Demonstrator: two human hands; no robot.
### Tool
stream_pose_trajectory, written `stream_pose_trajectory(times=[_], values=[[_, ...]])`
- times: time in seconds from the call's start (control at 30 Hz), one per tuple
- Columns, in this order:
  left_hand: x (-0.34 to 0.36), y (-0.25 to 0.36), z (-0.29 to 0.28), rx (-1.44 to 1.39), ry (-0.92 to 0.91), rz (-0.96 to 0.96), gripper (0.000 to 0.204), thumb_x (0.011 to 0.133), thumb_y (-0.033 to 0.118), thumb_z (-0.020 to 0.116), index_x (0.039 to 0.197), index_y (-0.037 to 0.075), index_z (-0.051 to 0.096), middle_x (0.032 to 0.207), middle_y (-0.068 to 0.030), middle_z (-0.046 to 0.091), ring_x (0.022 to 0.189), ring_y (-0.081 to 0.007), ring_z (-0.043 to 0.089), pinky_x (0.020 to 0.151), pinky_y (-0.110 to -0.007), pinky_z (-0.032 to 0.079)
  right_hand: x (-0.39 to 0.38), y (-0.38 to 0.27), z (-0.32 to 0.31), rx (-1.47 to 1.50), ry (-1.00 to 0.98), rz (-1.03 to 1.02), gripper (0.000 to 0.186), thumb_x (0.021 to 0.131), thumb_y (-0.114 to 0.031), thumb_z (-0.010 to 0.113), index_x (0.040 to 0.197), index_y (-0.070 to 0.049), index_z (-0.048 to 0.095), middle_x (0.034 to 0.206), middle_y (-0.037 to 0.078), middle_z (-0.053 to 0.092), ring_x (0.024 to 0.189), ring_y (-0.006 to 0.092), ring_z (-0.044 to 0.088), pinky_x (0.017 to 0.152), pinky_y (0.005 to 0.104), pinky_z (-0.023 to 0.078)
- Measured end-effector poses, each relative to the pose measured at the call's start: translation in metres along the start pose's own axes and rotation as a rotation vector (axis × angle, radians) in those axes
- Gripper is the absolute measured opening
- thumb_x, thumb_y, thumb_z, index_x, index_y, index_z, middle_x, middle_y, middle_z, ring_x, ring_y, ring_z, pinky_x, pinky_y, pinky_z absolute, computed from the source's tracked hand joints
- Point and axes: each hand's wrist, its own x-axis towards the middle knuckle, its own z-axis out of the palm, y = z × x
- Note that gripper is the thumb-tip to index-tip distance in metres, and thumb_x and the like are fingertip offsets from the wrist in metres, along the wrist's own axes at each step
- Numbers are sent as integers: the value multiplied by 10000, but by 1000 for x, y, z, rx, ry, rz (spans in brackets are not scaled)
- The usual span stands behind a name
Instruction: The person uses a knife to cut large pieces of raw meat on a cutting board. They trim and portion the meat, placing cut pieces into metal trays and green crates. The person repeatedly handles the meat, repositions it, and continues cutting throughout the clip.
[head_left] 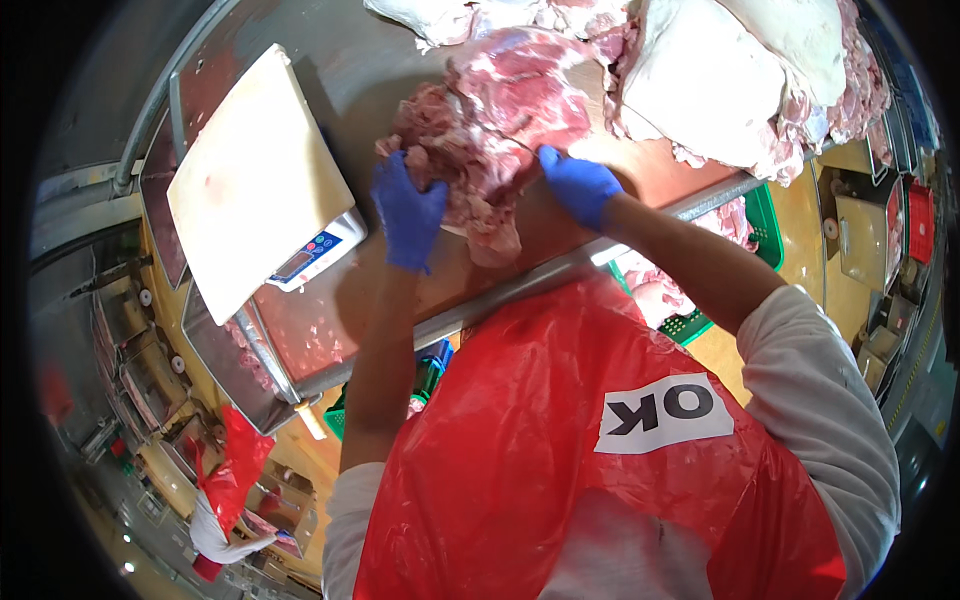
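Note:
A large piece of raw meat [520, 95], red with pale fat, lies on the metal table in front of me. My left hand [408, 210], in a blue glove, is closed on the ragged left edge of this piece, thumb toward the meat. At its right edge is my right hand [580, 185], also blue-gloved, with curled fingers and the fingertips at the meat. A thin dark line runs across the meat toward these fingertips; I cannot tell whether it is a blade or a cut. What the right hand holds is hidden.
A scale [315, 258] carrying a white board [260, 175] stands left. Several pale-skinned meat pieces [700, 85] are heaped at the far right. Below the table edge [560, 268] is a green crate [765, 230] with meat. Another person [225, 500] in red and white is at lower left.

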Motion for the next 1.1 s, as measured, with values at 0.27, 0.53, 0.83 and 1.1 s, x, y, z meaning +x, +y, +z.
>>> stream_pose_trajectory(times=[0.27,0.53,0.83,1.1], values=[[13,-27,2,-25,75,-16,533,647,173,733,1114,23,523,1034,-212,544,995,-411,525,877,-499,419,-22,-29,-65,19,-313,-102,220,918,-78,442,1097,47,467,912,304,642,869,436,654,732,507,516],[10,-33,5,40,200,-52,488,653,143,724,1086,21,537,1027,-207,542,994,-408,519,862,-475,429,23,-34,-20,-66,-6,-269,167,919,-86,436,1031,33,467,907,290,647,857,437,652,724,501,520],[3,-23,4,-35,205,6,464,655,125,722,1069,6,548,1030,-213,539,978,-402,526,868,-470,431,27,-15,43,-14,-27,-15,229,958,-138,402,1119,19,445,961,269,665,866,451,658,738,517,523],[-2,-22,16,-56,206,-32,475,671,116,708,1104,28,532,1085,-224,525,1026,-423,499,923,-503,382,26,14,50,-86,61,-94,226,960,-146,412,1119,11,451,887,241,674,791,401,682,672,459,545]])
